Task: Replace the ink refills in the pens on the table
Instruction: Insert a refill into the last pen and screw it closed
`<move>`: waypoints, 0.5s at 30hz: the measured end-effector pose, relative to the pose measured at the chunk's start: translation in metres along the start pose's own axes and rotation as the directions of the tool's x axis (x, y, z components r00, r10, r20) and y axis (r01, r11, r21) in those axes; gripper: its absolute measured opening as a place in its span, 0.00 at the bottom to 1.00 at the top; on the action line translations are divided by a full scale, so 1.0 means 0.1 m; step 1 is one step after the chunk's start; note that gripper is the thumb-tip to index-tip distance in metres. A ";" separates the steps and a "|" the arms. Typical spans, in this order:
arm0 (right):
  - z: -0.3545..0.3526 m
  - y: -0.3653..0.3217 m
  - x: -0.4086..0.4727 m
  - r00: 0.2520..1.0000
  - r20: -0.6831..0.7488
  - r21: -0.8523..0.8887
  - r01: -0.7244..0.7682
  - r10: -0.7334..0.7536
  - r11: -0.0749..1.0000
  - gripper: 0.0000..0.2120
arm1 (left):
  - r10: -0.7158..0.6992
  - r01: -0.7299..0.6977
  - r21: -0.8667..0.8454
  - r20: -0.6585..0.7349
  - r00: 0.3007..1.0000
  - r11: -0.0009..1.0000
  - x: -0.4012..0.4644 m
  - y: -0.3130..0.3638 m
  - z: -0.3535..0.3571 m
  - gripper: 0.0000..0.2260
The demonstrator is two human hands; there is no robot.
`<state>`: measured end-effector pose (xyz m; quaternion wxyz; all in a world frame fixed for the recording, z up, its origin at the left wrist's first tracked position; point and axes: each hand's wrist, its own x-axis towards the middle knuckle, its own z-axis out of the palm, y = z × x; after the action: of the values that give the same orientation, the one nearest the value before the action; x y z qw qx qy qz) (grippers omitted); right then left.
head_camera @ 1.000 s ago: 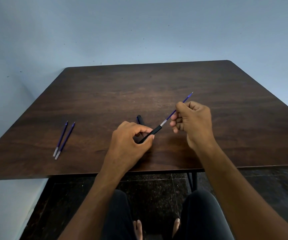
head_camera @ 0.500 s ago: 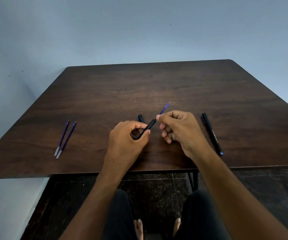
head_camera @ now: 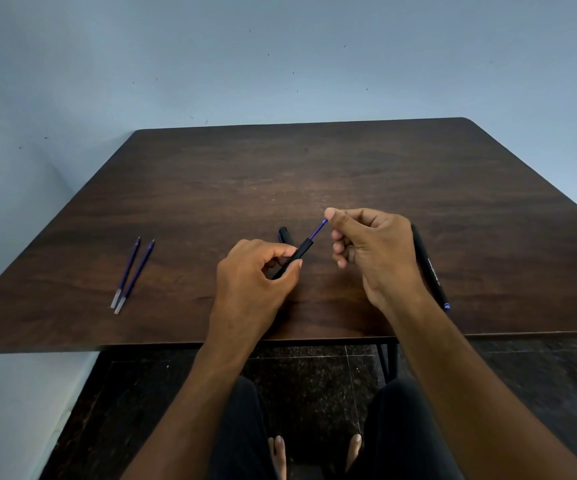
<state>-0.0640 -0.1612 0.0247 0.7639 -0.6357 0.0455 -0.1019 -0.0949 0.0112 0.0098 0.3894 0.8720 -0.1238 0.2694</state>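
Left hand (head_camera: 256, 275) gripped the pen barrel (head_camera: 294, 259), axis slanting up-right. Right hand (head_camera: 370, 247) pinched the blue refill's (head_camera: 318, 229) protruding end, in line with the barrel.

Dim, even light; soft shadows; wide-angle bending at edges.

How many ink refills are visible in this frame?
3. Two refills lie side by side on the table's left. One refill sticks out of the barrel between both hands. Others may sit hidden inside pens.
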 end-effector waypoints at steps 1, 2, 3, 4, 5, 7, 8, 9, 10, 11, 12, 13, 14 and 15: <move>0.02 -0.01 -0.01 1.000 0.004 -0.006 0.007 -0.006 1.000 0.07 | 0.006 -0.006 0.000 -0.009 1.000 1.000 -0.01 0.00 -0.01 0.08; 0.04 -0.02 -0.01 1.000 0.003 -0.011 0.011 -0.011 1.000 0.07 | 0.010 -0.010 -0.006 -0.019 1.000 1.000 -0.01 0.00 -0.01 0.08; 0.06 -0.02 -0.01 1.000 -0.002 -0.019 0.011 -0.011 1.000 0.07 | 0.009 -0.010 -0.016 -0.030 1.000 1.000 -0.02 0.00 -0.02 0.08; 0.08 -0.04 -0.01 1.000 -0.011 -0.031 0.009 -0.010 0.999 0.07 | 0.004 -0.005 -0.028 -0.039 0.999 1.000 -0.02 0.00 -0.03 0.09; 0.09 -0.04 -0.01 1.000 -0.022 -0.044 0.007 -0.008 0.999 0.07 | -0.006 0.004 -0.042 -0.044 0.999 0.999 -0.03 -0.01 -0.03 0.09; 0.12 -0.05 -0.02 0.999 -0.033 -0.069 0.006 -0.009 0.998 0.07 | -0.035 0.032 -0.065 -0.048 0.998 0.997 -0.03 -0.02 -0.03 0.09; 0.13 -0.05 -0.02 0.999 -0.034 -0.073 0.007 -0.009 0.997 0.07 | -0.063 0.059 -0.087 -0.049 0.997 0.994 -0.03 -0.03 -0.03 0.09; 0.15 -0.05 -0.02 1.000 -0.030 -0.066 0.006 -0.008 0.998 0.07 | -0.107 0.100 -0.125 -0.050 0.993 0.987 -0.03 -0.03 -0.02 0.08; 0.16 -0.05 -0.03 1.000 -0.021 -0.056 0.006 -0.007 0.998 0.07 | -0.163 0.153 -0.176 -0.048 0.985 0.972 -0.02 -0.04 -0.01 0.08; 0.19 -0.05 -0.03 1.000 -0.010 -0.047 0.007 -0.008 0.999 0.08 | -0.224 0.209 -0.232 -0.040 0.974 0.950 0.00 -0.06 0.00 0.08; 0.21 -0.04 -0.04 1.000 0.000 -0.043 0.008 -0.008 0.999 0.09 | -0.279 0.260 -0.285 -0.029 0.960 0.923 0.01 -0.07 0.01 0.08; 0.24 -0.02 -0.04 1.000 0.005 -0.042 0.008 -0.008 0.999 0.09 | -0.327 0.303 -0.335 -0.016 0.945 0.892 0.03 -0.09 0.02 0.07; 0.26 0.00 -0.05 1.000 0.006 -0.046 0.005 -0.005 0.999 0.09 | -0.370 0.339 -0.394 -0.004 0.929 0.854 0.04 -0.11 0.02 0.07; 0.27 0.02 -0.04 1.000 0.008 -0.059 0.000 0.000 0.998 0.08 | -0.416 0.369 -0.467 0.002 0.909 0.803 0.05 -0.13 0.02 0.07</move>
<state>-0.0627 -0.1335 0.0274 0.7449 -0.6584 0.0454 -0.0978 -0.0842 0.0182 0.0031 0.6366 0.7473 0.0191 0.1895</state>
